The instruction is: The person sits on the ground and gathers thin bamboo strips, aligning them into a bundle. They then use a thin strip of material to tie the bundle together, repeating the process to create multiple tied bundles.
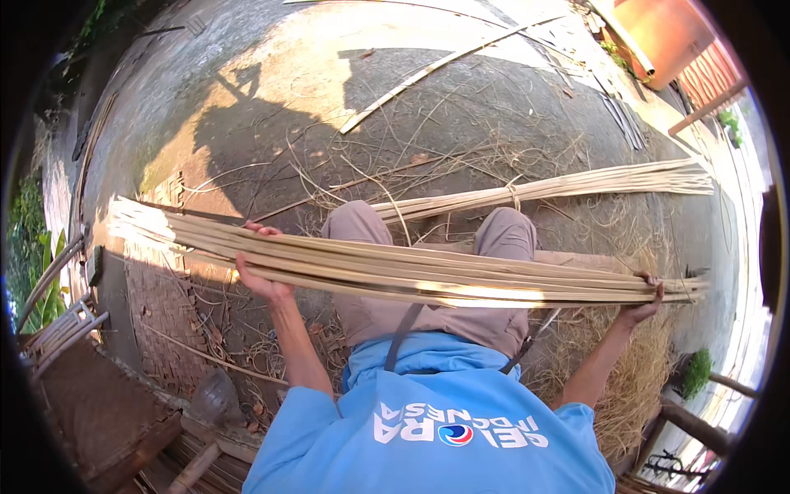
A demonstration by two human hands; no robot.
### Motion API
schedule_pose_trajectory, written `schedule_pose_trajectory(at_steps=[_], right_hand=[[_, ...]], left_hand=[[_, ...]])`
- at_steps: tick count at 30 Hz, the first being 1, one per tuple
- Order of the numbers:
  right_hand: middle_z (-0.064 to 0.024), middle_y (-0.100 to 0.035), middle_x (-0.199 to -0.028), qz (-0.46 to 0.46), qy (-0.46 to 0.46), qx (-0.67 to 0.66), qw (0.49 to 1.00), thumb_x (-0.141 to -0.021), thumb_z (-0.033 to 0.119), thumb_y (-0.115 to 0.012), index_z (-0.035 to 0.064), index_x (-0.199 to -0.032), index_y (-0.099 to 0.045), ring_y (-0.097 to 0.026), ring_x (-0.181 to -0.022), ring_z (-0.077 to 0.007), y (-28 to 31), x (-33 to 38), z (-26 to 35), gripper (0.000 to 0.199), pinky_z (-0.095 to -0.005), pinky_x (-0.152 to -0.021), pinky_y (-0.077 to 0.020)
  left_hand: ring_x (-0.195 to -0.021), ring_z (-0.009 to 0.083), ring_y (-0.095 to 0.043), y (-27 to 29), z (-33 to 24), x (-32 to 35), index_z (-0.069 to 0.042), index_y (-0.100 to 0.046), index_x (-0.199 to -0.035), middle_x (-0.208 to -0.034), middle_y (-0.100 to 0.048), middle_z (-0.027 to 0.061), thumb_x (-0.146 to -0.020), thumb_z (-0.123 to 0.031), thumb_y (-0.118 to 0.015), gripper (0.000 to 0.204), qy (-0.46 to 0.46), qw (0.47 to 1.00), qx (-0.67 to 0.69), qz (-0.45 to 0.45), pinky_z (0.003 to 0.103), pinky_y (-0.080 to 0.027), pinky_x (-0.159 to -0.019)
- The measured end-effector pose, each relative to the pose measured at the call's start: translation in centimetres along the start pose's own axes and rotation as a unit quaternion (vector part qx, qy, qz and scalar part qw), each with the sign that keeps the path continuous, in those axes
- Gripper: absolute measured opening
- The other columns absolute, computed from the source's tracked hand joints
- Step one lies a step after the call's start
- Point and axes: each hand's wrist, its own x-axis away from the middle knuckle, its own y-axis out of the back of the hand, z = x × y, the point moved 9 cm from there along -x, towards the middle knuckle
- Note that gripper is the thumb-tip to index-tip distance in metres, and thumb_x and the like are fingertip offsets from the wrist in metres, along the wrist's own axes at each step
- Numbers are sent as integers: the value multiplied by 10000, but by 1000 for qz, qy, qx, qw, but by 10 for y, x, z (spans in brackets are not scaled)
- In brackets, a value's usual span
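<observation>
The left hand [268,285] and right hand [642,311] both grasp a bundle of pale strips [411,262] spanning the frame's middle, its ends jutting past each. Beyond the knees [355,221], a tied bundle [584,183] reaches centre right; floor [527,97] stretches toward the upper edge.

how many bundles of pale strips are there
2: a held bundle in the left hand and right hand, and a tied bundle lying beyond the knees. Others could be hidden.
</observation>
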Motion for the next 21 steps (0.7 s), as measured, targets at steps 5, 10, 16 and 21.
schedule_pose_trajectory(at_steps=[5, 10, 16, 21], right_hand=[[-64, -531, -815, -43, 3, -155, 987, -927, 149, -644, -5, -975, -506, -556, -756, -181, 55, 23, -42, 212, -363, -839, -506], [-131, -660, -1001, -147, -100, 94, 979, -908, 356, -679, 17, -1119, -597, -655, -928, -260, 49, 65, -64, 408, -424, -922, -552], [-179, -647, -1182, -175, -71, 191, 963, -867, 767, -555, 31, -1285, -537, -656, -1074, -281, 30, 89, -57, 847, -460, -936, -575], [-119, -707, -1047, -169, -47, 285, 942, -942, 687, -521, 42, -1230, -597, -710, -903, -221, 11, 85, -34, 710, -376, -856, -610]], left_hand=[[-1104, 210, -545, -11, -20, 57, -34, -375, -1432, -1146, -529, 68, -978, -242, -555, 530, 3, 998, -68, 10, 423, -418, -1095], [-1104, 249, -495, 147, -49, 101, -12, -366, -1412, -1104, -507, 89, -906, -184, -599, 583, 12, 987, -103, -122, 445, -401, -1058], [-1123, 265, -532, 173, -44, 104, -33, -423, -1395, -1120, -554, 106, -855, -171, -707, 625, 20, 997, 11, -76, 456, -383, -1094], [-1190, 246, -540, 182, -44, 117, -24, -474, -1381, -1199, -579, 101, -911, -241, -698, 564, -13, 988, -29, -153, 446, -406, -1114]])
